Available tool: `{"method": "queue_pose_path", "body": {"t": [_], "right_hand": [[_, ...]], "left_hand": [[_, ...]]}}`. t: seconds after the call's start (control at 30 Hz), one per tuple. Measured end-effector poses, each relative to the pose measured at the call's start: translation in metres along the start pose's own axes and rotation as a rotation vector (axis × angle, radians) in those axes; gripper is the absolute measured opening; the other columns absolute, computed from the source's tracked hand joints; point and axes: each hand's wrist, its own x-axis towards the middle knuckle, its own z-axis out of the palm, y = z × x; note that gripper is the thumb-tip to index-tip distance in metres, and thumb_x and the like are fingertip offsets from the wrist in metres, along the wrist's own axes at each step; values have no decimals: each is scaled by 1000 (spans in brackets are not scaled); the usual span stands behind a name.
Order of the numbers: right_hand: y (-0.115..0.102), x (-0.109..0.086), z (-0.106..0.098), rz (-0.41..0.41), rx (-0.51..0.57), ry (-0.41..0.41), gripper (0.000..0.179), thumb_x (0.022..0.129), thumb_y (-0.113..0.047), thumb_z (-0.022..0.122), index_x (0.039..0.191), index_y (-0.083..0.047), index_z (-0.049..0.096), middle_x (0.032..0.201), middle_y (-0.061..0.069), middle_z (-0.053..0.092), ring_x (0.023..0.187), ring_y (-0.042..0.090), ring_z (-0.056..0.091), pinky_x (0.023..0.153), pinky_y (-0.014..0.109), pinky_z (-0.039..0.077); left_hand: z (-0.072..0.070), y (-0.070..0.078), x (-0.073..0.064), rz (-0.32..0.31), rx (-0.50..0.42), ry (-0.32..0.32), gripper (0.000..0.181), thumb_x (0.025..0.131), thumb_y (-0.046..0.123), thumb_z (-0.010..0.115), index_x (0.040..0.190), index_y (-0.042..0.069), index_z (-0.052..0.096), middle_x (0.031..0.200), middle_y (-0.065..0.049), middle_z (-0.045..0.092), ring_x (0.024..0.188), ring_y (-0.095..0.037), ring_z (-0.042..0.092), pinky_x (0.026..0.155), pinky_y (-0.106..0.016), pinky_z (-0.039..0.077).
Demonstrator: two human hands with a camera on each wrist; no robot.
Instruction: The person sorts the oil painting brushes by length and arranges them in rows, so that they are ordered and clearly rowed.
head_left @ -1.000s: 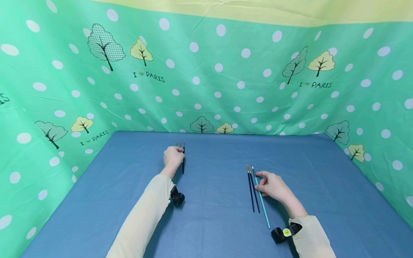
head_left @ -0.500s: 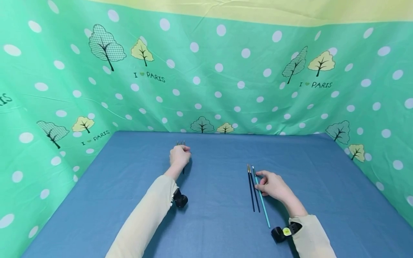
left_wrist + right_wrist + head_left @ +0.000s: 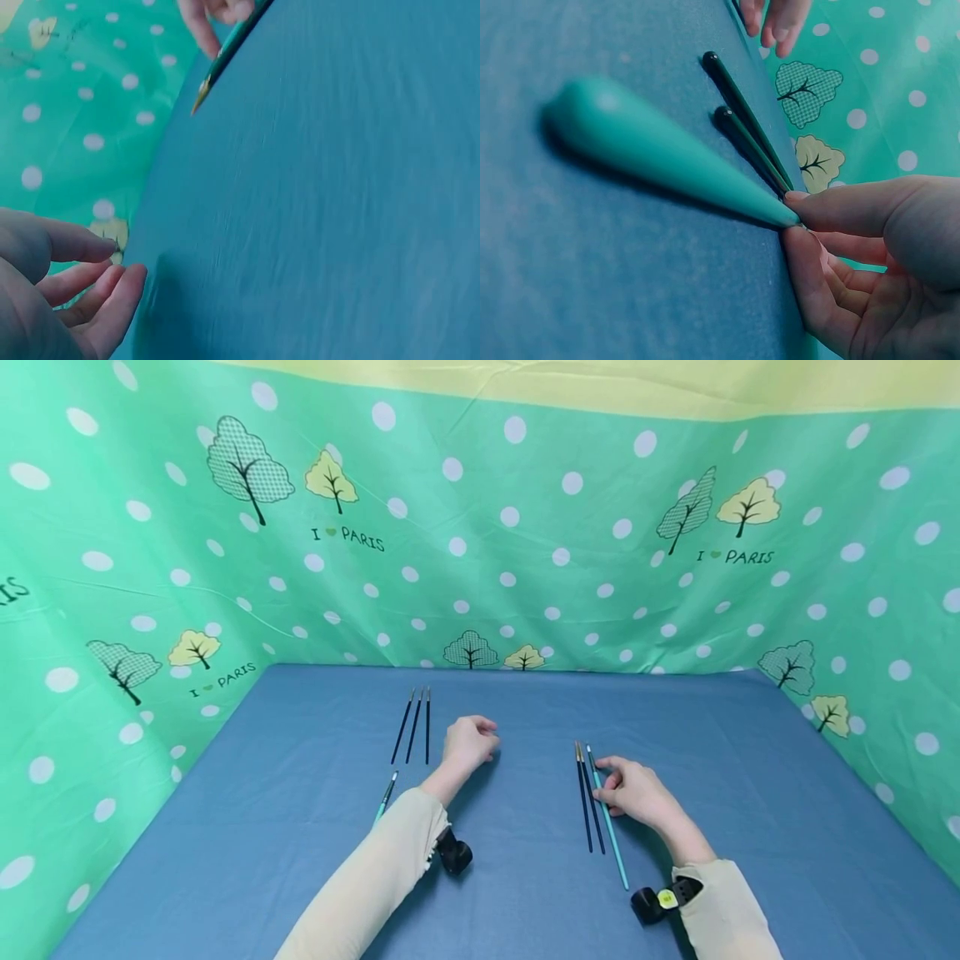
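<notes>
In the head view my right hand [image 3: 637,792] pinches a turquoise paintbrush [image 3: 613,843] between thumb and fingers, the brush lying along the blue cloth. The right wrist view shows the grip close up, with the turquoise handle [image 3: 660,157] pointing away from the fingertips. Just left of it lie two dark-handled paintbrushes [image 3: 584,810], side by side. My left hand [image 3: 471,745] is over the middle of the table, fingers loosely bent and holding nothing, as its own wrist view [image 3: 82,292] confirms. To its left, three dark paintbrushes [image 3: 428,731] lie fanned, bristles toward the back.
A second turquoise paintbrush [image 3: 386,797] lies nearer the front, partly hidden by the left sleeve [image 3: 375,868]. The blue tablecloth [image 3: 510,893] runs back to a green dotted curtain [image 3: 525,568] hanging behind and at both sides.
My left hand has moved from the three dark paintbrushes to the right, uncovering them and a turquoise brush in front. My right hand has stayed in place on its brush.
</notes>
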Motion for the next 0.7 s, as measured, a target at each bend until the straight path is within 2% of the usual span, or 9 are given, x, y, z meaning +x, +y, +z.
{"method": "queue_pose_path", "body": {"t": [0.23,0.37,0.7], "right_hand": [[0,0,0,7,7,-3,48,83,-7,64,127,0,48,74,8,55,57,13,57,53,28,52],[0,0,0,7,8,-4,48,83,-7,64,127,1,48,74,7,55,56,13,57,53,28,52],[0,1,0,7,-1,7,47,83,-8,63,126,1,48,73,7,56,56,12,57,53,28,52]], "left_hand": [[19,13,-10,46,-38,-81,21,80,8,64,100,6,67,78,-4,64,53,-11,60,51,-25,51],[32,18,-18,45,-58,-124,20,80,8,66,100,6,67,76,-2,63,52,-10,60,51,-24,51],[64,29,-36,93,-89,-180,21,79,6,67,100,4,66,72,-1,61,52,-9,59,49,-20,50]]}}
